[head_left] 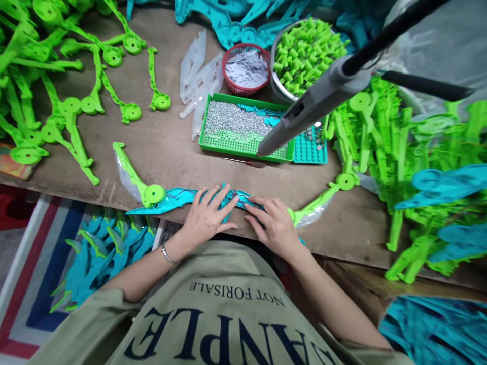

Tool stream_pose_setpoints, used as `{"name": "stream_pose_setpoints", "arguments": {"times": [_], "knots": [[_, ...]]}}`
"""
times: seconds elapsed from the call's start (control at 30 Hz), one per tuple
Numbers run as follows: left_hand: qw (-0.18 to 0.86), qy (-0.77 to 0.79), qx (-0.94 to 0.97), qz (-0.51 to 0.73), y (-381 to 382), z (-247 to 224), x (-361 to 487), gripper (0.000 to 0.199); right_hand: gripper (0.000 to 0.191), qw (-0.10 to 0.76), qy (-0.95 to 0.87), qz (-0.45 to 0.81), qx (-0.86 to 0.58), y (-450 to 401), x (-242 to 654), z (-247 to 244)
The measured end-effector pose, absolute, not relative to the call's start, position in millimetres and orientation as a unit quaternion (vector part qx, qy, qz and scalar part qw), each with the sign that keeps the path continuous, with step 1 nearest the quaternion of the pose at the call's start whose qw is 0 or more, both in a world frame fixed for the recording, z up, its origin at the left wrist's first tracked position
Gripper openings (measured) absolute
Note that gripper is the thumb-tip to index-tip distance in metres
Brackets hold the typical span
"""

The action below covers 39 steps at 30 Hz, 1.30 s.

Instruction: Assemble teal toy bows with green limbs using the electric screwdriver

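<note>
At the near edge of the worktop (178,157), the blue frame (175,197) is lying lengthwise from left to right, partly beneath both hands. The left hand (207,215) is resting palm down across its middle, its fingers spread and extended over the blue plastic, its thumb pointing right. The right hand (274,225) is bending its fingers just to the right, the fingertips touching the frame while the thumb is sitting a little nearer the body; whether it is pinching some small piece, one cannot tell. At the frame's left end, a green arm (131,175) with a round hub is curving toward the far side, a translucent piece showing along it; another green arm (317,203) is reaching rightward and away beyond the right hand. Farther back, a green tray (228,148) is holding many small metal parts (232,119), with a slim tool (251,163) lying just in front and a small teal tray (308,158) standing beside its right end. Behind them, a red basket (247,92) is holding pale flat pieces (246,68), and a round bowl (280,91) is brimming with short green pieces (304,50). Loose green parts are piling up at the far left (23,91) and on the right (380,132), where some blue ones are mingling with them.
</note>
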<state>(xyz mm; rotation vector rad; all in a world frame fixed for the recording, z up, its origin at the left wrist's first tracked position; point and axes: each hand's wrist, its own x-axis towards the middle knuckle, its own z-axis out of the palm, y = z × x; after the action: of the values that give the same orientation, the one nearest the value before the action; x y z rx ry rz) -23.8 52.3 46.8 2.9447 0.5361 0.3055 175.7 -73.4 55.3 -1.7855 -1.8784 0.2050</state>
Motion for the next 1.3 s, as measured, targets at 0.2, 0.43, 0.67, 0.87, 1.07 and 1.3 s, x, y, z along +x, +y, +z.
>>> {"name": "stream_pose_setpoints", "arguments": {"times": [0.2, 0.43, 0.67, 0.87, 1.07, 1.3], "knots": [[0.071, 0.178, 0.975, 0.114, 52, 45, -24, 0.071, 0.027, 0.278, -0.701, 0.058, -0.654, -73, 177, 52], [0.096, 0.163, 0.975, 0.116, 65, 40, -13, 0.074, 0.028, 0.303, -0.69, 0.048, -0.656, -66, 184, 47], [0.09, 0.147, 0.978, 0.118, 72, 39, -12, 0.075, 0.032, 0.337, -0.639, 0.059, -0.689, -67, 177, 42], [0.09, 0.149, 0.975, 0.135, 69, 35, -14, 0.075, 0.027, 0.33, -0.637, 0.064, -0.694, -65, 172, 44], [0.083, 0.154, 0.976, 0.132, 69, 39, -12, 0.07, 0.025, 0.251, -0.673, 0.037, -0.695, -66, 173, 51], [0.108, 0.166, 0.973, 0.121, 65, 42, -10, 0.07, 0.014, 0.321, -0.636, 0.138, -0.688, -37, 192, 67]]}}
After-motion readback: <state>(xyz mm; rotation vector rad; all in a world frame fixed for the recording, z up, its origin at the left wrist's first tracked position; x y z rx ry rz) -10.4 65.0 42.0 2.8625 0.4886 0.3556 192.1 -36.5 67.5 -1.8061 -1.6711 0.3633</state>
